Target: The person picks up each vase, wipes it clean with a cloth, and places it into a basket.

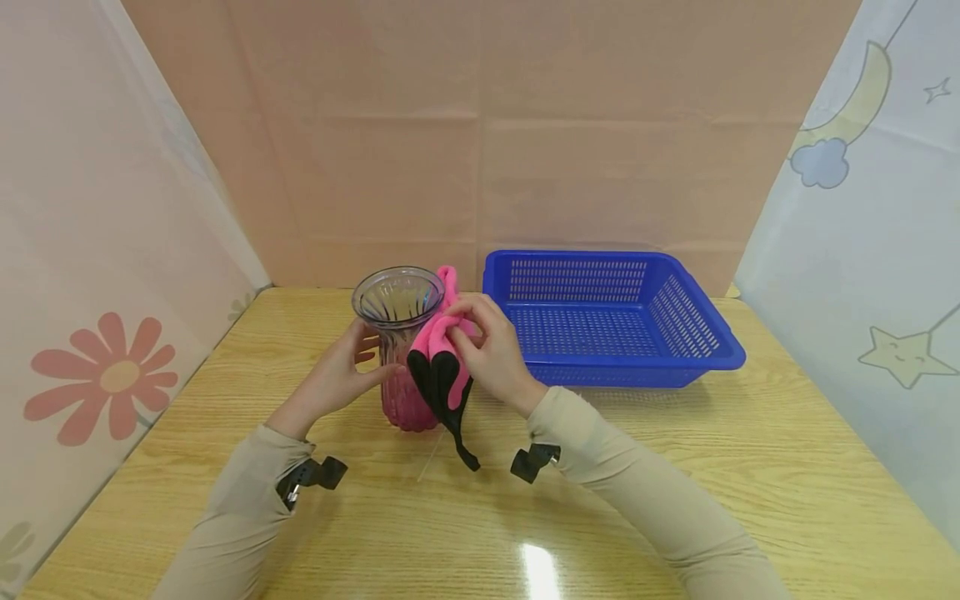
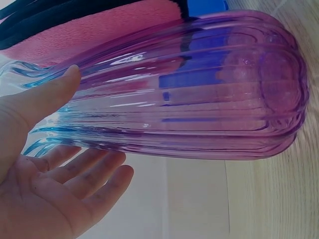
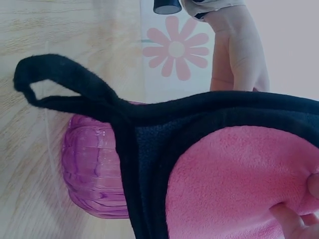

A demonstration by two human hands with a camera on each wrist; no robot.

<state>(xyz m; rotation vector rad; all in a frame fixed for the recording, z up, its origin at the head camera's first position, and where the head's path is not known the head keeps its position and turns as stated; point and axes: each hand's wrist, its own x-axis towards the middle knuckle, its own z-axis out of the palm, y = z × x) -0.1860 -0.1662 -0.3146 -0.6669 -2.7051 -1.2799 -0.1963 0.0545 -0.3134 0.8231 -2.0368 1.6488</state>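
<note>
A ribbed glass vase (image 1: pixel 399 367), bluish at the flared rim and pink-purple toward its base, stands upright on the table. My left hand (image 1: pixel 341 375) holds it loosely from the left, thumb across the front and fingers round the far side. In the left wrist view, the little finger sits away from the glass. Against the vase's right side hangs a folded pink plush cloth (image 3: pixel 234 174) with black edging and a black hanging loop (image 3: pixel 55 79). My right hand (image 1: pixel 487 346) pinches its pink part between thumb and fingers. The cloth hides part of the vase.
A blue plastic basket (image 1: pixel 615 377) with slotted walls stands on the wooden table (image 1: pixel 450 533), to the right of the vase. Behind is a peach cloth backdrop (image 1: pixel 480 142), and patterned sheets (image 1: pixel 112 250) hang at both sides.
</note>
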